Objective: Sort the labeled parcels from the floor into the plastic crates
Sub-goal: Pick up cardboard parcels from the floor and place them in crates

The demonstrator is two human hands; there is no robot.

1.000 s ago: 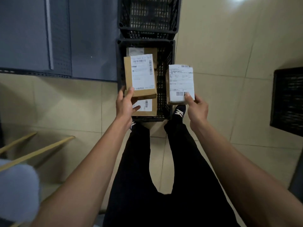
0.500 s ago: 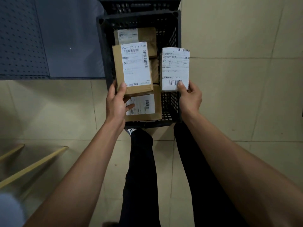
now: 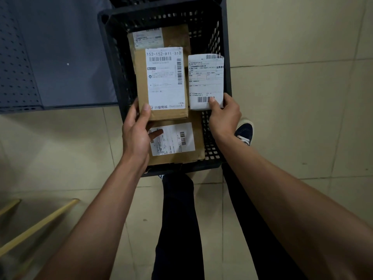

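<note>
Left hand: left hand [image 3: 135, 136] grips the brown box [image 3: 161, 83] by its near end, thumb on the top face beside the label, fingers under it.
Right hand: right hand [image 3: 225, 116] pinches the white parcel [image 3: 205, 81] at its near end, thumb on the barcode.
Crate: black crate [image 3: 227, 81] on the floor [image 3: 292, 118] just ahead of the feet, long axis running away from the person.
Key relation: both held parcels hang over the crate's open top, each reaching forward from its hand, long axes parallel to the crate's long sides.
Box place: over the crate's middle, closer to the left wall.
White parcel place: along the right wall, its right edge over the rim or nearly so; cannot tell if it touches.
Nearer hand: each hand already has its own parcel; the drop looks like straight down, judging by position.
Snag risk: white parcel may catch the right rim if released as is; a small shift left seems wise.
Count, held: two parcels, one per hand.
Count, in crate: two brown parcels visible, near one [image 3: 177, 142] at the near end, far one [image 3: 161, 37] at the far end; more beneath cannot be ruled out.
Count, crates: one whole; a second black crate edge [image 3: 131, 0] shows beyond it.
Floor parcels: none in view.
</note>
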